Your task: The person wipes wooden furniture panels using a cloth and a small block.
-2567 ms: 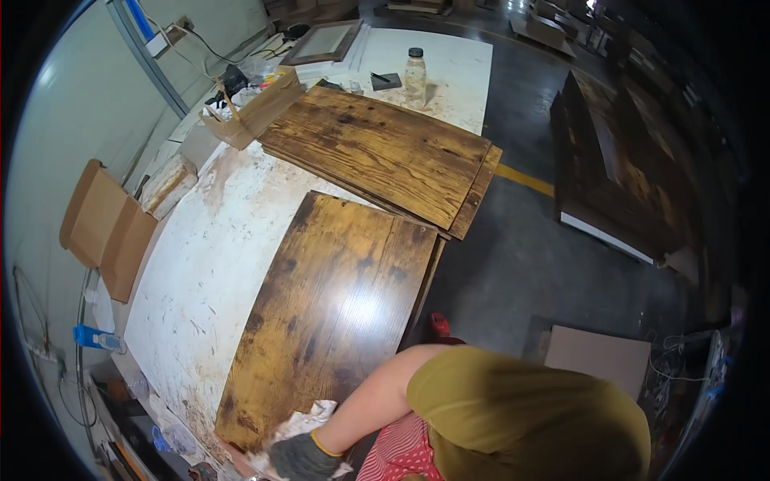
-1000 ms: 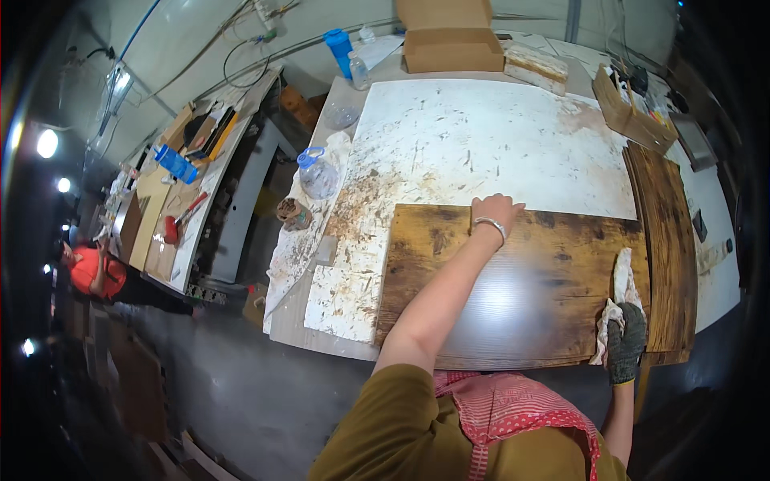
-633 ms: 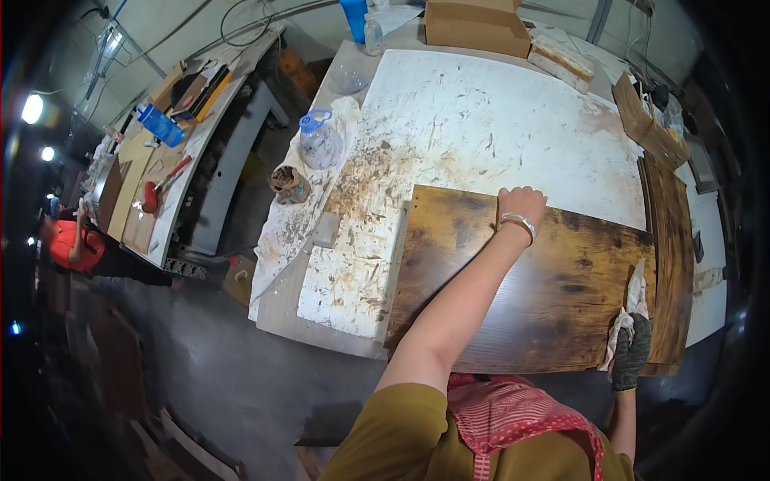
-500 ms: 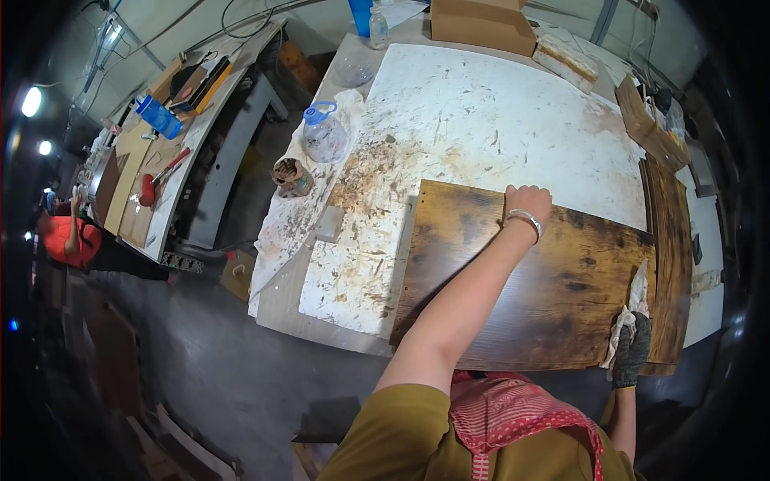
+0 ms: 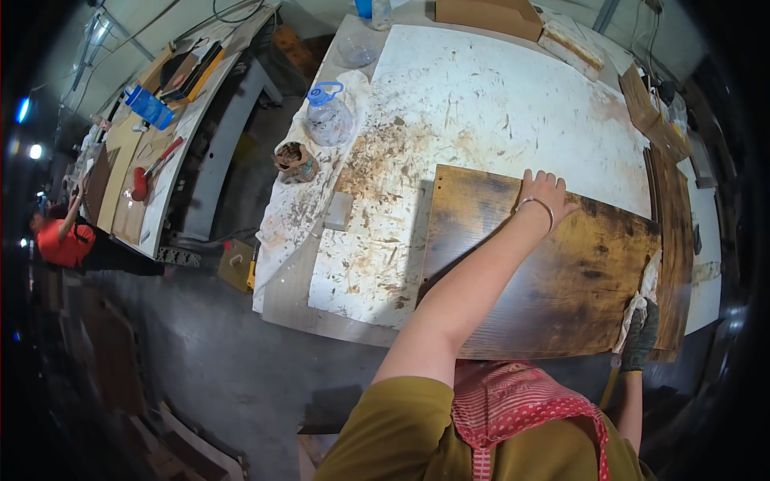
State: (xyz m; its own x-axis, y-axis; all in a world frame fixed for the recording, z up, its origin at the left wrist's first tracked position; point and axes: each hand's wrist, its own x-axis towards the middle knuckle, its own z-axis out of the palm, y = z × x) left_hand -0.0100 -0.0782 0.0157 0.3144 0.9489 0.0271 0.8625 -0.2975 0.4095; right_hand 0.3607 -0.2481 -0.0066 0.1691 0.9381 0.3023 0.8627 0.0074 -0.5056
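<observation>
A dark-stained wood-grain board (image 5: 553,280) lies flat near the front of the worktable. My left hand (image 5: 545,194), bare with a bangle at the wrist, rests on its far edge with the fingers stretched out and apart. At the board's right end my right hand (image 5: 640,338), in a dark knitted glove, is closed on a stained white rag (image 5: 634,311). That rag lies against the board's right edge; part of it is hidden by the glove. Beside this edge are more brown boards (image 5: 675,248), apparently stacked.
A stained white sheet (image 5: 481,96) covers the table. On the left are a jar of brown stuff (image 5: 295,163), a clear jug with blue lid (image 5: 329,120), a small grey block (image 5: 338,211) and a cloth (image 5: 281,216). A person in orange (image 5: 62,240) stands by another bench (image 5: 152,200).
My left hand's fingers have gone from curled to stretched out on the board's edge. The board has slid slightly right on the table. The view has also shifted a little.
</observation>
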